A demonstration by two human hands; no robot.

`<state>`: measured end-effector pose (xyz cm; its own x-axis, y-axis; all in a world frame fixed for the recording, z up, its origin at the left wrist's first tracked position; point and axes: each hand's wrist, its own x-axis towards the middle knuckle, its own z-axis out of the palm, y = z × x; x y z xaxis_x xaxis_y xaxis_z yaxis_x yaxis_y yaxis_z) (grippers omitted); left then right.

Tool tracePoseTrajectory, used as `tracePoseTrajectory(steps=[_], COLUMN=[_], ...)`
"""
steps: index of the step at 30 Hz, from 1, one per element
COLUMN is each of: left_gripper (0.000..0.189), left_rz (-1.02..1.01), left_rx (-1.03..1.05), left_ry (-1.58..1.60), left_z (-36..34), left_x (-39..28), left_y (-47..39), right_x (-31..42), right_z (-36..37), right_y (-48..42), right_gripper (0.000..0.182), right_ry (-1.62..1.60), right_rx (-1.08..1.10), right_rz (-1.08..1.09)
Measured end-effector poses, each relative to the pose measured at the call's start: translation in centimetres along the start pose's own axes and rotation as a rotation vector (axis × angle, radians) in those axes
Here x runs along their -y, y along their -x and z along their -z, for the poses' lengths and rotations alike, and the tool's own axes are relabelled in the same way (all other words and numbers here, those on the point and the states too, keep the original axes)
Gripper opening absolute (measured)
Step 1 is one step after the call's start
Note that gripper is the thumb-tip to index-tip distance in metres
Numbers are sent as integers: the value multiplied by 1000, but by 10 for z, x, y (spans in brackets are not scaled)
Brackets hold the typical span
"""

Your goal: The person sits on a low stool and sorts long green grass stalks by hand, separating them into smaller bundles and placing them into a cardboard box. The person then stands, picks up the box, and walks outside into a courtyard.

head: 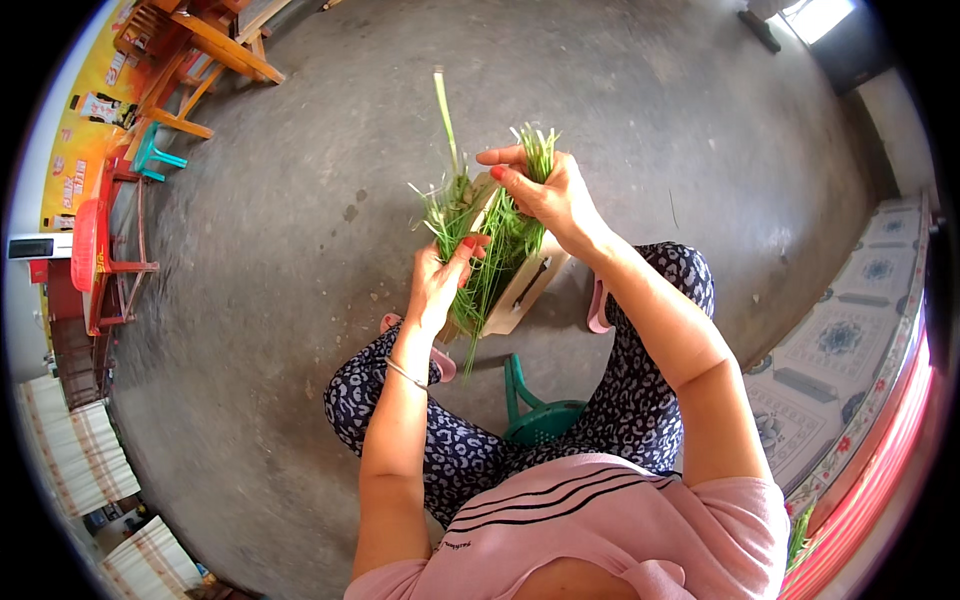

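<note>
My left hand (439, 281) is closed around a bunch of thin green stalks (450, 217) with pale cut ends. A longer, thicker pale-green stalk (445, 112) stands out beyond that bunch. My right hand (551, 191) grips a smaller bundle of green stalks (539, 150), its cut ends upward, with the index finger stretched out to the left. Beneath both hands is a cardboard box (525, 292) with a dark slot in its side; loose greens hang over it and partly hide its opening.
A green plastic stool (544, 424) is under me, between my legs. Wooden furniture (225, 49), a small teal stool (154, 154) and a red table (120, 266) line the left side. Patterned tiles (840, 337) run along the right. More greens (801, 532) lie at lower right.
</note>
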<state>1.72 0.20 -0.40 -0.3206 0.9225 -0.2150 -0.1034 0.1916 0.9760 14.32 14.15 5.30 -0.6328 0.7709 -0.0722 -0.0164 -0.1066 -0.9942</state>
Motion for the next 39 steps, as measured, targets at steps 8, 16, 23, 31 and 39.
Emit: tracePoseTrajectory(steps=[8, 16, 23, 31, 39], left_gripper=[31, 35, 33, 28, 19], left_rz=[10, 20, 54, 97, 71], left_rx=[-40, -101, -231, -222, -111], left_ry=[-116, -87, -71, 165, 507], left_z=[-7, 4, 22, 30, 9], left_x=[12, 13, 32, 44, 6], left_y=[-3, 1, 8, 15, 2], right_x=[-13, 3, 0, 3, -6], right_z=[3, 24, 60, 87, 22], right_y=[-7, -5, -11, -8, 6], right_gripper=[16, 8, 12, 13, 13], right_ry=[126, -140, -168, -29, 81], right_rx=[-48, -204, -416, -581, -3], right_rz=[13, -57, 172, 254, -141])
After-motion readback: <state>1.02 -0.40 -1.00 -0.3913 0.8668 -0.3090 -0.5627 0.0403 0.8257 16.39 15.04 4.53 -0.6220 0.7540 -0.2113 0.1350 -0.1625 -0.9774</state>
